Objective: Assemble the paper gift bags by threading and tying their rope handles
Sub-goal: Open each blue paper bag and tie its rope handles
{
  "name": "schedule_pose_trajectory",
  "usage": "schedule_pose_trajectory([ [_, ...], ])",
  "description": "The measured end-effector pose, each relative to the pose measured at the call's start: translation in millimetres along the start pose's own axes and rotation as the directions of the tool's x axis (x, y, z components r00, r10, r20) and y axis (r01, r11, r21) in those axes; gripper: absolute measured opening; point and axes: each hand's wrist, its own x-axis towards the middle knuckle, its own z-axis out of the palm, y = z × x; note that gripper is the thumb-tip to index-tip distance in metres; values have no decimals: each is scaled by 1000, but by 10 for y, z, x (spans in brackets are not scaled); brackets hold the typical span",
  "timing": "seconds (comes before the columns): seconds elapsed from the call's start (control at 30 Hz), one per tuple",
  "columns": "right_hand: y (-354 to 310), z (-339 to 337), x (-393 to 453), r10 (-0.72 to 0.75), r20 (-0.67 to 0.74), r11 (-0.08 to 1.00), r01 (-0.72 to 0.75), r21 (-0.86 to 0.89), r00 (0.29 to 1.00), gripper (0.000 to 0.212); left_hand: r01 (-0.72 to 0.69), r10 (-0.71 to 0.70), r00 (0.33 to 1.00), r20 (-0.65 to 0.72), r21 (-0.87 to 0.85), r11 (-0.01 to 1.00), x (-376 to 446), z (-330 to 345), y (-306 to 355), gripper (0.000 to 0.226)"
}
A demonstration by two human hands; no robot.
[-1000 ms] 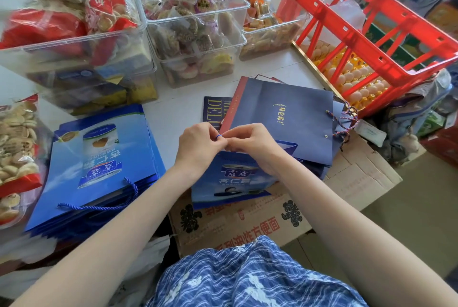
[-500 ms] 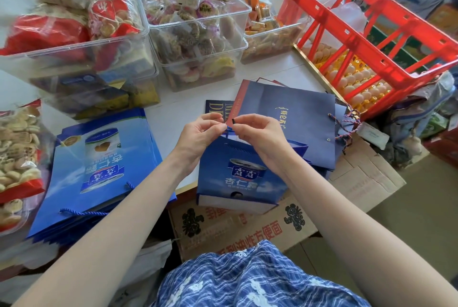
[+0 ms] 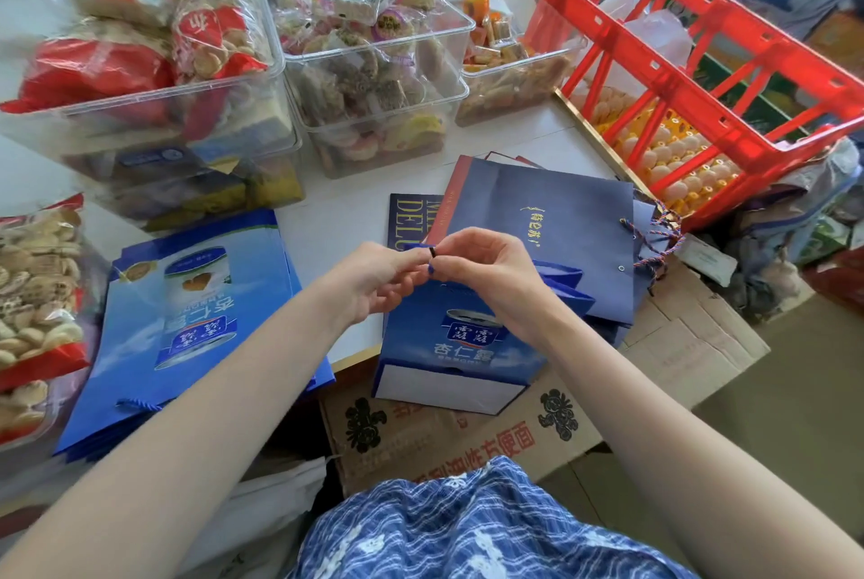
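Threading looks like the step in hand: both hands meet just above the upper edge of the blue gift bag point(image 3: 460, 335), which lies partly on the worktop point(image 3: 346, 223) and partly over its front edge, above a cardboard box point(image 3: 467, 433). The right hand point(image 3: 486, 269) pinches the dark-tipped end of the rope handle point(image 3: 431, 260) between thumb and forefinger; the left hand point(image 3: 378, 279) closes its fingertips on the same short stretch of blue rope from the other side. Whether the tip has already passed through a hole in the bag cannot be told, since the fingers cover the spot.

By my reading, the next move calls for a steady pull to draw the rope through, then a knot on the inner side so it cannot slip back out. The rope end is small and stiffened, so a fine pinch suits it better than a full grip.

This bag is bright blue with a printed can and white characters, folded flat, its pale base panel turned toward the person. A stack of like blue bags point(image 3: 187, 321) lies on the left, one blue rope loop showing near its front edge. Darker navy bags point(image 3: 551, 232) with twisted cords sit just behind the hands.
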Motion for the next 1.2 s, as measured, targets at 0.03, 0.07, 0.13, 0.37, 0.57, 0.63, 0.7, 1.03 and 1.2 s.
schedule_pose_trajectory([
  [0.03, -9, -9, -8, -9, 9, 1000, 9, 2, 1000, 8, 13, -14, 1000, 26, 38, 999, -11, -28, 2, 25],
  [0.07, -17, -10, -14, -18, 14, 1000, 17, 3, 1000, 8, 31, -35, 998, 59, 71, 997, -15, -51, 2, 27],
  [0.13, -24, 11, -16, -26, 16, 1000, 26, -9, 1000, 9, 57, -71, 990, 119, 118, 991, -22, -74, 6, 30],
  [0.37, -15, 59, -83, -36, 55, 999, 38, -30, 998, 9, 73, -73, 994, 87, 6, 997, -37, -26, -25, 15],
  [0.57, 67, -16, -31, -58, -286, 942, -43, -334, 956, 14, -342, 388, 920, -62, 359, 869, -19, 63, -182, 8],
  [0.63, 69, -6, -18, -138, -292, 831, -50, -553, 946, 7, -493, 689, 724, -12, 690, 530, 43, 77, -305, 9],
  [0.7, 28, 46, -13, -244, -201, 690, 24, -724, 949, 7, -509, 862, 490, 130, 845, 162, 96, 95, -409, 19],
  [1.03, -27, -25, 74, -46, -55, 778, 1, -629, 997, 5, -498, 937, 346, -34, 840, 215, 18, 43, -508, 16],
  [1.2, 22, -10, 57, 3, -43, 835, -26, -549, 999, 10, -469, 950, 306, 57, 878, 99, 34, -20, -486, 21],
])
